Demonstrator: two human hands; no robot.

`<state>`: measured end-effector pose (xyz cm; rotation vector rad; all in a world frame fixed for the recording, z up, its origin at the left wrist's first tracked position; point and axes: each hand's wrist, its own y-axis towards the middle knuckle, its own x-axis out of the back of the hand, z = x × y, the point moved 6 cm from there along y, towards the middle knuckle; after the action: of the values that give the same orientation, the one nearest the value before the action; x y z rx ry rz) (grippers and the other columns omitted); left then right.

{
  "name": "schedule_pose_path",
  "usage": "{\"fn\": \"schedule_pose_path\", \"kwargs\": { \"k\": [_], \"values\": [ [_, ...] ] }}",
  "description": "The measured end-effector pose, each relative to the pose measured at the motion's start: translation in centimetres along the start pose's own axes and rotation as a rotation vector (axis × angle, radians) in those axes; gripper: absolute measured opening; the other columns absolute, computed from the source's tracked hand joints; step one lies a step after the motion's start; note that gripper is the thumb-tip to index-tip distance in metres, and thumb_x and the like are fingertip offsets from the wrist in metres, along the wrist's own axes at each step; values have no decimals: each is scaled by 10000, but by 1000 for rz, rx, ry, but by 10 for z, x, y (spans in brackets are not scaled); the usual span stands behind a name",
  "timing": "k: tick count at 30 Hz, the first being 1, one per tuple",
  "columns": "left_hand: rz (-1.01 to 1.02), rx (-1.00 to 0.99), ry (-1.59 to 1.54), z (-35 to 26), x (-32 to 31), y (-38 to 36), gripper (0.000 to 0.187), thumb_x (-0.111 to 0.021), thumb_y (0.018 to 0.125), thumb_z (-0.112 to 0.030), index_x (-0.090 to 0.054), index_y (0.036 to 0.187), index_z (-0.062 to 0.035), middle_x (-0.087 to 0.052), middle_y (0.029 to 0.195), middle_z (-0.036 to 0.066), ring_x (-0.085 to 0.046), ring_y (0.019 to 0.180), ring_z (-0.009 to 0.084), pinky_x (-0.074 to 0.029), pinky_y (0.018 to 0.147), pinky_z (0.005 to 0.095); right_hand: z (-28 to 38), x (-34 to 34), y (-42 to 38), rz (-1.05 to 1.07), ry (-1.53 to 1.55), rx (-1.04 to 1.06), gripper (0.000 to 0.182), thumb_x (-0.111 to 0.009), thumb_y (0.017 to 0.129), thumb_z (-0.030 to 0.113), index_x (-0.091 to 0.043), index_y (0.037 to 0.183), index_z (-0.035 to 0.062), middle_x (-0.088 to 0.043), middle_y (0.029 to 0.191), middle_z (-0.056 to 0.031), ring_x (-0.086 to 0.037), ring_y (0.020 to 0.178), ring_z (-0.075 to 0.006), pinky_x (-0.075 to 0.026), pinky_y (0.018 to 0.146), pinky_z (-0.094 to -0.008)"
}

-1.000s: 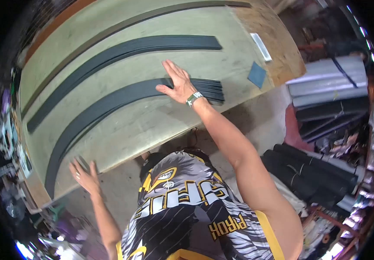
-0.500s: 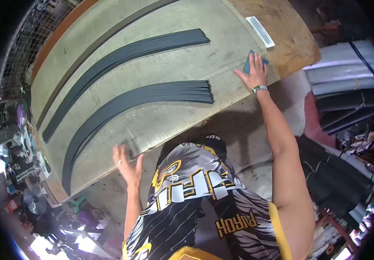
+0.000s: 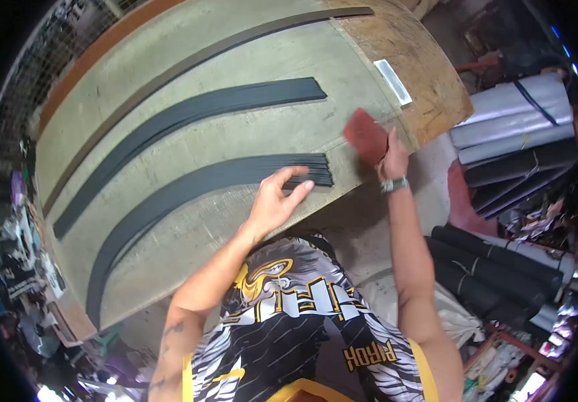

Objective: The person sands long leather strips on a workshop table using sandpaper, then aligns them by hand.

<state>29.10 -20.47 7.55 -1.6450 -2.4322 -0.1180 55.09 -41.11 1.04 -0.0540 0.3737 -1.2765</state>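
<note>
A bundle of long, thin dark strips (image 3: 188, 175) lies curved along the table's near side. My left hand (image 3: 277, 201) is over the right part of this bundle, its thumb and index finger apart, the other fingers partly curled under. Between the fingers and thumb of my right hand (image 3: 394, 158) is a flat reddish-brown piece (image 3: 367, 136), raised a little above the table beyond the strip ends. Its material I cannot make out for certain. Farther back lies a second bundle of dark strips (image 3: 195, 110).
A long brown strip (image 3: 195, 55) curves along the far part of the table (image 3: 262, 127). A white rectangular tray-like object (image 3: 392, 82) lies near the right end. Grey and black rolls (image 3: 510, 117) are stacked on the right. Clutter fills the floor at lower left.
My left hand has moved right, from the table's front edge onto the near bundle. My right hand has left the flat blue piece's spot; a reddish-brown face now shows and no blue.
</note>
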Motion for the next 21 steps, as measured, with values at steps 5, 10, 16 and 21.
{"fn": "schedule_pose_path", "kwargs": {
  "k": [5, 10, 16, 21],
  "values": [
    [-45, 231, -556, 27, 3, 13, 497, -666, 1075, -303, -576, 1426, 36, -729, 1236, 126, -703, 1068, 180, -568, 933, 322, -8, -102, -111, 407, 587, -246, 604, -331, 1168, 452, -503, 1511, -14, -569, 1546, -170, -543, 1432, -316, -420, 1213, -494],
    [-129, 252, -782, 32, 31, 19, 344, -776, 991, -154, -655, 1277, -5, -742, 969, 15, -669, 840, 89, -531, 753, 248, -19, -132, -166, 399, 654, -298, 594, -311, 1165, 460, -478, 1555, 44, -542, 1581, -155, -506, 1471, -316, -400, 1226, -509],
    [225, 173, -829, 19, 19, 13, 295, -791, 969, -132, -709, 1226, -13, -746, 943, 2, -670, 835, 65, -511, 759, 252, -22, -126, -221, 668, 808, -434, 893, -376, 1039, 748, -348, 1652, 99, -385, 1693, -161, -384, 1550, -328, -267, 1290, -549],
    [222, 37, -282, 24, -9, -2, 245, -835, 914, -138, -766, 1134, -57, -610, 906, -2, -560, 852, 108, -483, 778, 244, -23, -115, -228, 663, 842, -378, 1096, -651, 939, 701, -149, 1709, 103, -255, 1744, -138, -267, 1605, -345, -293, 1242, -672]
  ]
}}
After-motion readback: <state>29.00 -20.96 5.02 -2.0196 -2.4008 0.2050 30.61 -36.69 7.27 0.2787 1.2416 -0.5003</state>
